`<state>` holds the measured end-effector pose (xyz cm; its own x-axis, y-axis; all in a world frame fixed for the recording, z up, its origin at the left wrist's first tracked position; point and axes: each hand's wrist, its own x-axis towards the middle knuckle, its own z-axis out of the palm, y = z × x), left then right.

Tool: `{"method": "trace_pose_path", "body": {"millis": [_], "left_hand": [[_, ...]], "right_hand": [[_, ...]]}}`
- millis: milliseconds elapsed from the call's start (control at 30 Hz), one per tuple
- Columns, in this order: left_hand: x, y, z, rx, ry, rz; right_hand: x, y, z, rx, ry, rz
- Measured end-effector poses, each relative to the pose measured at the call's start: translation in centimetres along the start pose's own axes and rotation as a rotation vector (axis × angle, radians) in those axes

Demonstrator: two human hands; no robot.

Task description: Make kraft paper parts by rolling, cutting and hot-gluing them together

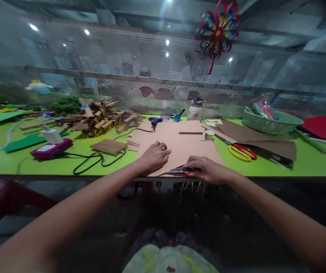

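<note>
My right hand (208, 168) is closed around scissors (191, 169) with black and red handles, low over the table's front edge. Their blades point left, at the near edge of a light brown paper sheet (180, 151). My left hand (155, 154) is on the same sheet, left of the blades, its fingers bent and pressed onto the paper. Beyond it is more brown paper (165, 131), with a narrow brown strip (190, 133) on top. The scissors' finger loops are partly hidden by my right hand.
On the green table (89, 165), a purple power box (52, 148) trails a black cable. Brown paper rolls (97, 117) are heaped back left, beside a glue gun (155, 121). To the right are red-and-yellow-handled scissors (242, 152) and a green basket (273, 122). A jar (195, 110) stands behind.
</note>
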<state>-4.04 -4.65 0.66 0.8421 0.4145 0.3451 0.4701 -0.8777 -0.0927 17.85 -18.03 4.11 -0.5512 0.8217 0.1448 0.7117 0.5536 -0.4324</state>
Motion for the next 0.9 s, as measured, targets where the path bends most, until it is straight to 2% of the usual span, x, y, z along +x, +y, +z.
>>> {"method": "trace_pose_path", "body": {"millis": [333,733,900], "left_hand": [[-0.1,0.1,-0.2,-0.012,0.000,0.008],[-0.2,0.1,-0.1,-0.018,0.032,0.004],[-0.2,0.1,0.1,-0.013,0.045,-0.014]], "right_hand": [[1.7,-0.6,0.4,-0.014,-0.026,-0.072],[1.1,-1.1,0.0,0.006,-0.061,-0.083],[1.4,-0.9,0.2,0.025,-0.029,-0.072]]}}
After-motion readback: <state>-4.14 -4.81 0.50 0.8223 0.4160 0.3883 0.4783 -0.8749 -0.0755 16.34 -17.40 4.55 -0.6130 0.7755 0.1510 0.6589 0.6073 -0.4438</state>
